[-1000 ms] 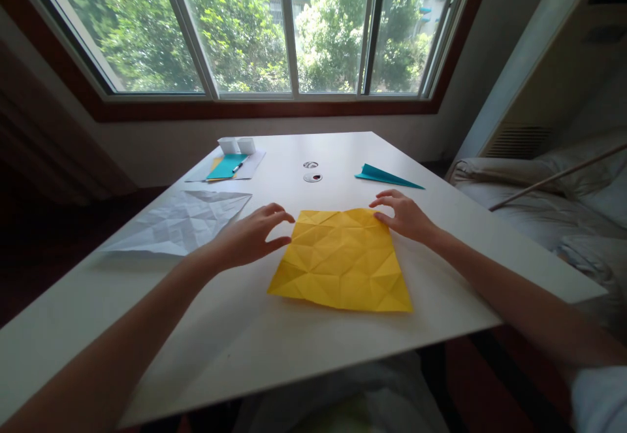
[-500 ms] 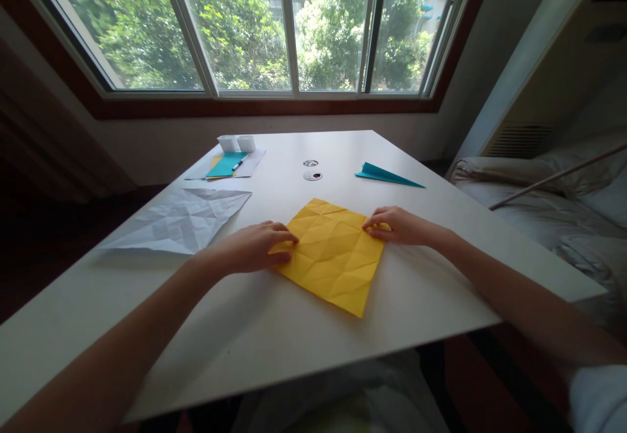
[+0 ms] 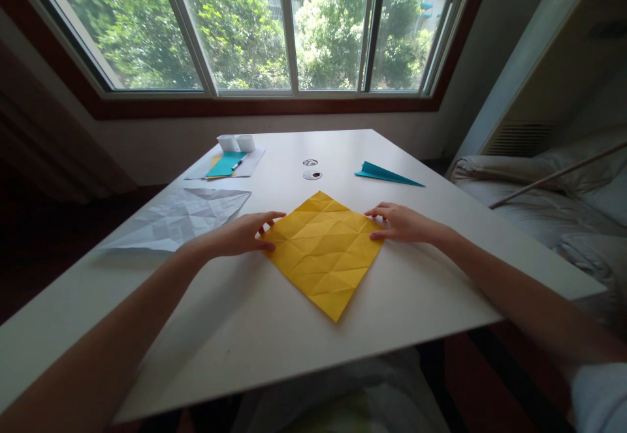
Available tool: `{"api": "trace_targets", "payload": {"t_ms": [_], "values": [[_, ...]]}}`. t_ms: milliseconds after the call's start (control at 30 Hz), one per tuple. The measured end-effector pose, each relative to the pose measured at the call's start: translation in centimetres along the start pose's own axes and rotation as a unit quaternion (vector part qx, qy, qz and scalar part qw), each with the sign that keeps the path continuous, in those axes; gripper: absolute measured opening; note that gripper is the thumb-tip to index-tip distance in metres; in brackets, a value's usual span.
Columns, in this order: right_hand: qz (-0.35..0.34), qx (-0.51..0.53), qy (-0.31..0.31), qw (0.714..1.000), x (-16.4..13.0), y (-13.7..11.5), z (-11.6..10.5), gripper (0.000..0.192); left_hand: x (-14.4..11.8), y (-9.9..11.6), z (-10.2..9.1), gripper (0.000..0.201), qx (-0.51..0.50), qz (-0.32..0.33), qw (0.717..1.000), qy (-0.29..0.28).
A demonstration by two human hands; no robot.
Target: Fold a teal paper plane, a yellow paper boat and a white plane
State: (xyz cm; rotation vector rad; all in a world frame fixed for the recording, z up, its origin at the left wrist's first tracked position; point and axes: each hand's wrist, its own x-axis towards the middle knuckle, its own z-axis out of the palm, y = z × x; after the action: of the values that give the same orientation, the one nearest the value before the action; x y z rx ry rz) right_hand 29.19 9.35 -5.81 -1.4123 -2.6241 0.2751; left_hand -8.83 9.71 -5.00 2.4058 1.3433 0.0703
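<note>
A square sheet of creased yellow paper lies in front of me, turned like a diamond with one corner towards me. My left hand holds its left corner, the thumb at the near edge and the fingers along the far edge. At the right corner, my right hand has the paper between thumb and fingers. Fold lines cross the whole sheet. Left of my left hand rests a large creased white paper, its lower right part behind my wrist.
On the white table, a folded teal paper plane lies at the back right. Two round stickers sit centre back. Back left are teal paper, a pen and white containers. A couch stands to the right.
The yellow paper has turned a little, its near corner swinging left, and lies flatter and wider. My left hand has moved left and slightly away from me; the right hand has shifted only slightly.
</note>
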Motion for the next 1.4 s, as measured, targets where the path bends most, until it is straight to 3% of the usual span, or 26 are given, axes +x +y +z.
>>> {"api": "trace_targets", "payload": {"t_ms": [300, 567, 733, 967, 1167, 1400], "values": [[-0.004, 0.055, -0.019, 0.998, 0.0, 0.0, -0.1, 0.057, 0.1, -0.3, -0.6, 0.083, -0.125, -0.034, 0.992, 0.004], [0.024, 0.171, -0.023, 0.985, 0.1, 0.5, 0.1, 0.05, 0.2, -1.1, -0.7, 0.053, -0.24, -0.064, 0.968, -0.039], [0.021, 0.221, -0.02, 0.975, 0.2, 1.1, 0.3, 0.038, 0.2, -0.7, -1.0, 0.037, -0.234, -0.048, 0.97, -0.044], [0.021, 0.208, -0.031, 0.977, 0.3, 1.5, 0.0, 0.043, 0.2, -0.7, -1.1, 0.031, -0.201, -0.042, 0.978, -0.033], [0.0, 0.154, 0.009, 0.988, 0.5, 1.6, 0.0, 0.024, 0.3, -0.8, -1.2, 0.029, -0.167, -0.035, 0.985, 0.002], [-0.04, 0.142, 0.037, 0.988, 0.4, 1.8, 0.2, 0.015, 0.5, -1.1, -1.1, 0.028, -0.13, -0.026, 0.991, 0.013]]}}
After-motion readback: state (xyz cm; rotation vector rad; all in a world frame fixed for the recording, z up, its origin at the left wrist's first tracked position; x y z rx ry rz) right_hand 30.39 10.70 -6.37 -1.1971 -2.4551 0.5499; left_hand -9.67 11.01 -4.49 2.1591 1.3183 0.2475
